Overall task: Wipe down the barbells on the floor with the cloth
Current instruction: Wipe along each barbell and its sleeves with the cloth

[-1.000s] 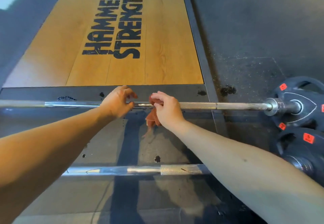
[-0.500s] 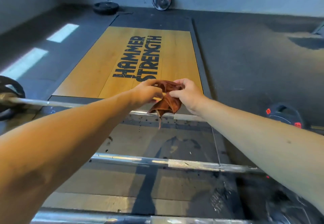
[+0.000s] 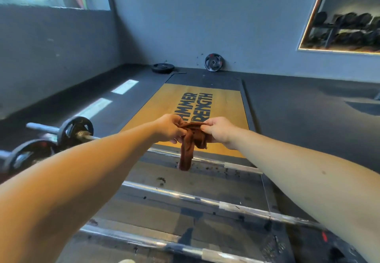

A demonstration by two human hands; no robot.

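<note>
cloth (image 3: 190,139): held above the floor, your left hand (image 3: 169,128) and right hand (image 3: 221,132) fingers clamped on it. risk: bunched fabric may skip patches of barbell (image 3: 185,197).

On the wooden platform panel (image 3: 228,108) at mid-frame, black block letters running sideways read "AMMER" and "RENGTH", probably HAMMER STRENGTH, with the first letters hidden behind the left hand (image 3: 169,129), cloth (image 3: 192,137) and right hand (image 3: 220,132).

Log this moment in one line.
left hand: grips cloth | right hand: grips cloth | cloth: bunched, tail hanging | barbells: on floor
</note>
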